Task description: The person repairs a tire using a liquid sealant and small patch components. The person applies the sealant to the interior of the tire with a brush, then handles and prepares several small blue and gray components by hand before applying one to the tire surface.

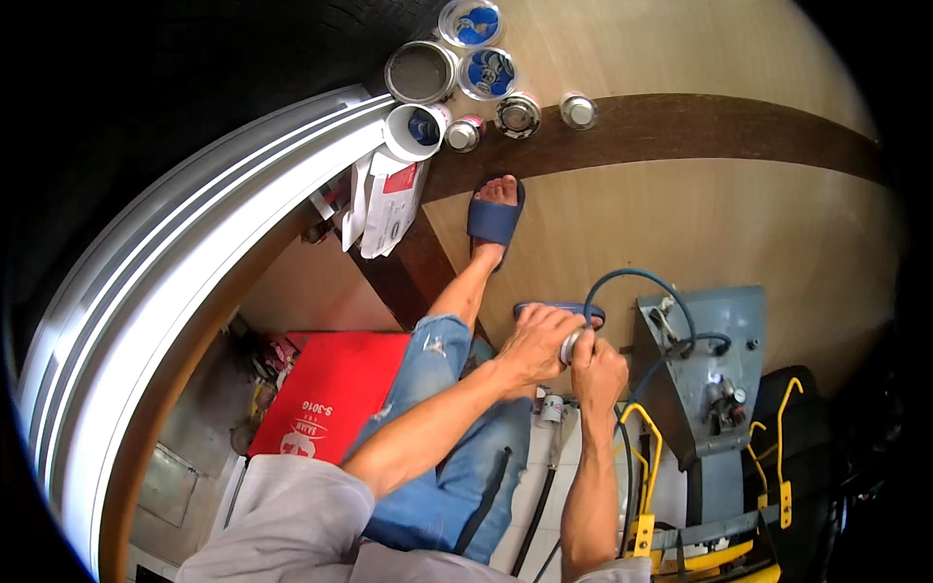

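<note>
standing at right, a grey metal unit (pixel 692 394) is trailing a blue hose (pixel 632 271); left hand (pixel 535 342) and right hand (pixel 599 372) are clamping their grip on a small silvery round part (pixel 570 349), which is sitting between them.

Around twelve o'clock I see clear tubs (pixel 444 23) with blue inside, and a white tub (pixel 397 129) tipped just beside them. Near eleven lies a white carton (pixel 391 216); a bright frame (pixel 209 243) curves past nine. I have a red panel (pixel 335 374) at eight, yellow hooks (pixel 785 503) at four.
</note>
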Demonstrator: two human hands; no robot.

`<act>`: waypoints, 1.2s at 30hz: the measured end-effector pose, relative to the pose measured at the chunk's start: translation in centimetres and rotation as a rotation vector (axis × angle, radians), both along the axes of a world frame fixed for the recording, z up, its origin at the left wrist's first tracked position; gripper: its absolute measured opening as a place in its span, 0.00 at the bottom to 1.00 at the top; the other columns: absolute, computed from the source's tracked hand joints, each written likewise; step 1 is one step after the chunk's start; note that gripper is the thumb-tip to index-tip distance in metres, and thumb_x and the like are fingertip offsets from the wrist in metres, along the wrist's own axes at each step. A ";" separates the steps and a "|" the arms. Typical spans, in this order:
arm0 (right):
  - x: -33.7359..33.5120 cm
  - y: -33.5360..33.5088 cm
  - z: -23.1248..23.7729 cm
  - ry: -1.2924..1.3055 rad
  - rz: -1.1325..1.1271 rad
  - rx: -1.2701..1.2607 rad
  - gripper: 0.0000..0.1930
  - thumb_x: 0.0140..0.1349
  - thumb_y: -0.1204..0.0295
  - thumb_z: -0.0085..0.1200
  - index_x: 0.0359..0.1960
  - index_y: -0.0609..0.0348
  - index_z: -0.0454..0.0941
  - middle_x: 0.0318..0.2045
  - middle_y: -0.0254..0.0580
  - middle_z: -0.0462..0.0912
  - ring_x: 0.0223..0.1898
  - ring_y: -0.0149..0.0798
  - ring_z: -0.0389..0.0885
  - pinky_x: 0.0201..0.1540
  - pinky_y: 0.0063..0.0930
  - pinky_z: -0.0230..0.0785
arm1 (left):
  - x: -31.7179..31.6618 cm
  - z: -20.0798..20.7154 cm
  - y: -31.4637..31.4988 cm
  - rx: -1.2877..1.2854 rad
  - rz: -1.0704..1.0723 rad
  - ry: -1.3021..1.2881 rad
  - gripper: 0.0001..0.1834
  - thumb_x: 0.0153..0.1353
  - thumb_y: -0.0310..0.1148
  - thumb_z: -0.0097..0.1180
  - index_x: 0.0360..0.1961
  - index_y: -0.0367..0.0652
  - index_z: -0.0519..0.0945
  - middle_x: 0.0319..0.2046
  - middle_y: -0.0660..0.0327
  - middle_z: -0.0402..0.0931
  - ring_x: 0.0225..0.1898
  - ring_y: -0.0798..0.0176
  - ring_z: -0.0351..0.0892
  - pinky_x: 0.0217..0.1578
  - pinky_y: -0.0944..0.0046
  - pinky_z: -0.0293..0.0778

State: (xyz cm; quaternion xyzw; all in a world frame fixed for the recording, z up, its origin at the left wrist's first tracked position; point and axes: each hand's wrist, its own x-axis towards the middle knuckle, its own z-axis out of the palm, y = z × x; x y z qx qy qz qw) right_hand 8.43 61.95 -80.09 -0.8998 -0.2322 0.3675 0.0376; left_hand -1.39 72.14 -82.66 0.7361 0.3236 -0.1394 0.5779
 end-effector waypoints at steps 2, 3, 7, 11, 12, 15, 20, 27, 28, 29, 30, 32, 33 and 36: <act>0.0 2.4 -4.3 -0.012 0.089 0.042 0.22 0.65 0.56 0.51 0.19 0.60 0.76 0.21 0.58 0.80 0.23 0.58 0.81 0.26 0.50 0.74 | -0.6 -1.8 0.0 0.091 -0.022 0.064 0.31 0.50 0.30 0.63 0.59 0.46 0.72 0.55 0.51 0.72 0.62 0.44 0.66 0.63 0.44 0.55; 0.2 3.8 -6.4 -0.059 0.145 0.071 0.22 0.64 0.54 0.53 0.19 0.59 0.76 0.21 0.56 0.80 0.22 0.57 0.81 0.26 0.49 0.74 | -0.6 -2.1 -0.5 0.225 0.111 0.191 0.37 0.49 0.29 0.62 0.63 0.45 0.68 0.60 0.46 0.66 0.65 0.40 0.60 0.65 0.42 0.52; 1.5 10.1 -15.1 -0.262 0.281 0.171 0.24 0.58 0.48 0.60 0.19 0.57 0.74 0.23 0.47 0.79 0.25 0.50 0.83 0.24 0.43 0.74 | -0.8 -3.0 -2.4 -0.016 0.454 0.492 0.43 0.51 0.35 0.63 0.69 0.39 0.61 0.66 0.37 0.57 0.67 0.33 0.55 0.65 0.42 0.56; 2.0 15.1 -21.6 -0.331 0.349 0.243 0.24 0.56 0.47 0.61 0.21 0.56 0.76 0.24 0.43 0.79 0.26 0.46 0.83 0.25 0.39 0.75 | -1.0 -2.5 -3.3 -0.434 0.398 0.461 0.29 0.55 0.35 0.62 0.57 0.33 0.73 0.52 0.40 0.74 0.57 0.42 0.74 0.56 0.52 0.70; 2.4 16.0 -22.6 -0.324 0.368 0.249 0.24 0.56 0.46 0.62 0.21 0.56 0.77 0.23 0.43 0.79 0.26 0.45 0.83 0.25 0.39 0.75 | -0.6 -2.1 -3.5 -0.483 0.386 0.409 0.27 0.55 0.35 0.62 0.55 0.33 0.74 0.49 0.41 0.77 0.54 0.43 0.76 0.54 0.53 0.71; 2.8 18.0 -23.3 -0.323 0.406 0.271 0.24 0.55 0.46 0.62 0.22 0.56 0.78 0.22 0.43 0.79 0.25 0.45 0.83 0.26 0.39 0.76 | 0.7 -0.8 -3.7 -0.633 0.391 0.480 0.23 0.55 0.34 0.62 0.51 0.34 0.77 0.42 0.45 0.82 0.48 0.45 0.81 0.49 0.53 0.75; 3.0 20.9 -20.6 -0.301 0.349 0.208 0.25 0.60 0.46 0.58 0.26 0.59 0.76 0.22 0.47 0.80 0.25 0.50 0.83 0.26 0.43 0.75 | 2.0 0.5 -3.9 -0.659 0.227 0.430 0.17 0.57 0.33 0.60 0.46 0.35 0.79 0.41 0.41 0.81 0.47 0.41 0.81 0.45 0.49 0.76; 3.5 30.0 -19.5 -0.279 0.476 0.716 0.03 0.56 0.78 0.53 0.32 0.57 0.73 0.31 0.43 0.75 0.35 0.43 0.80 0.35 0.33 0.78 | 2.9 1.6 -3.6 -0.569 0.299 0.109 0.12 0.59 0.32 0.55 0.39 0.34 0.80 0.42 0.36 0.79 0.48 0.36 0.78 0.47 0.47 0.73; 3.8 32.3 -20.5 -0.276 0.546 0.671 0.04 0.56 0.78 0.54 0.34 0.61 0.75 0.33 0.47 0.78 0.37 0.44 0.81 0.38 0.33 0.79 | 2.8 1.6 -3.3 -0.571 0.274 0.136 0.12 0.59 0.32 0.55 0.39 0.34 0.80 0.42 0.36 0.79 0.48 0.36 0.78 0.47 0.47 0.73; 3.8 34.3 -21.5 -0.201 0.546 0.567 0.07 0.57 0.78 0.52 0.38 0.60 0.76 0.37 0.48 0.79 0.40 0.48 0.81 0.42 0.39 0.78 | 2.5 1.6 -2.9 -0.570 0.327 0.083 0.13 0.58 0.31 0.55 0.41 0.34 0.78 0.46 0.39 0.78 0.50 0.39 0.77 0.49 0.48 0.72; 3.8 36.1 -22.7 -0.166 0.546 0.472 0.08 0.58 0.78 0.52 0.40 0.63 0.78 0.40 0.52 0.81 0.44 0.51 0.83 0.44 0.40 0.79 | 2.2 1.5 -2.6 -0.580 0.356 0.046 0.13 0.59 0.31 0.55 0.41 0.34 0.78 0.46 0.39 0.78 0.50 0.39 0.77 0.49 0.48 0.72; 4.2 37.9 -24.7 -0.075 0.615 0.299 0.11 0.59 0.77 0.53 0.42 0.64 0.81 0.42 0.56 0.83 0.45 0.53 0.84 0.45 0.39 0.80 | 1.1 0.7 -1.6 -0.550 0.344 0.055 0.13 0.59 0.31 0.54 0.42 0.35 0.78 0.46 0.39 0.78 0.51 0.40 0.77 0.49 0.48 0.72; 4.1 38.1 -25.6 -0.082 0.583 0.308 0.11 0.59 0.77 0.53 0.42 0.64 0.81 0.42 0.56 0.83 0.45 0.53 0.84 0.45 0.39 0.80 | 0.5 -0.1 -1.1 -0.526 0.333 0.066 0.13 0.59 0.31 0.54 0.42 0.35 0.78 0.46 0.39 0.78 0.51 0.40 0.77 0.49 0.48 0.72; 3.6 38.3 -27.2 -0.016 0.555 0.252 0.11 0.58 0.77 0.54 0.41 0.64 0.83 0.43 0.57 0.84 0.46 0.54 0.84 0.45 0.39 0.80 | -0.7 -3.2 0.2 -0.403 0.283 0.109 0.13 0.60 0.31 0.53 0.42 0.35 0.78 0.46 0.40 0.78 0.51 0.40 0.77 0.49 0.48 0.72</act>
